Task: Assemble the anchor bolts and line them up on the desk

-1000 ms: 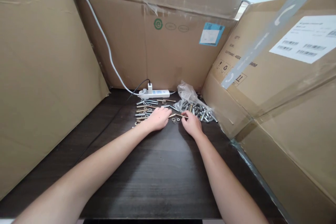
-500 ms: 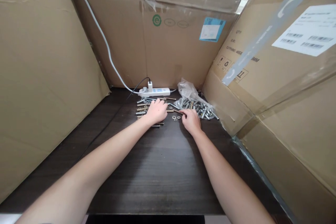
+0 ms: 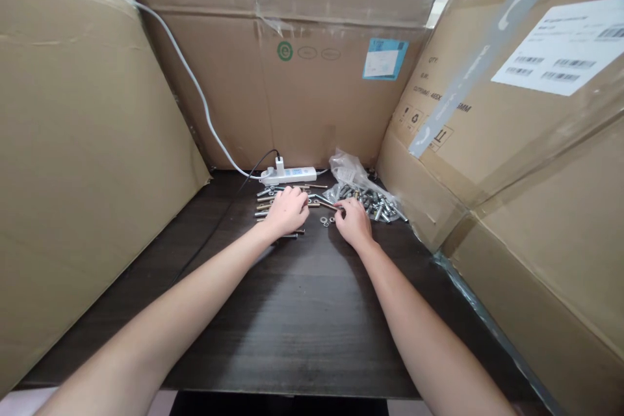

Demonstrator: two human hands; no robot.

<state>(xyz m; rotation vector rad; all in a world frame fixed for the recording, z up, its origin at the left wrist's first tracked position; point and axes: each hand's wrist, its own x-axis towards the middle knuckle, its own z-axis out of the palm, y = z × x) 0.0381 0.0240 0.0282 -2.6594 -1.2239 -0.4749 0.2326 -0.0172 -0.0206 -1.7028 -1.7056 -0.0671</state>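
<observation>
My right hand (image 3: 353,223) has its fingers pinched around one end of a brownish metal bolt (image 3: 328,205), which points left towards the sorted hardware. My left hand (image 3: 287,210) rests palm down over rows of bolts (image 3: 263,207), fingers curled under; whatever is beneath its fingertips is hidden. These bolts, silver and brass-coloured, lie roughly parallel, with some nuts among them. Between my hands, close to the right fingertips, are a few loose nuts and washers (image 3: 324,221). A jumbled pile of bolts (image 3: 385,205) spills from a clear plastic bag (image 3: 348,169) beyond my right hand.
Behind the bolts stands a white power strip (image 3: 297,175) with a plugged-in charger (image 3: 279,165). A black cable (image 3: 214,229) crosses the dark table (image 3: 292,325) on the left. Large cardboard boxes wall in the left (image 3: 88,162), back (image 3: 234,91) and right (image 3: 526,208) sides.
My left hand has drawn slightly left and towards me over the bolts. The right hand keeps its pinch, and the bolt's angle has shifted a little. The camera view has also shifted slightly.
</observation>
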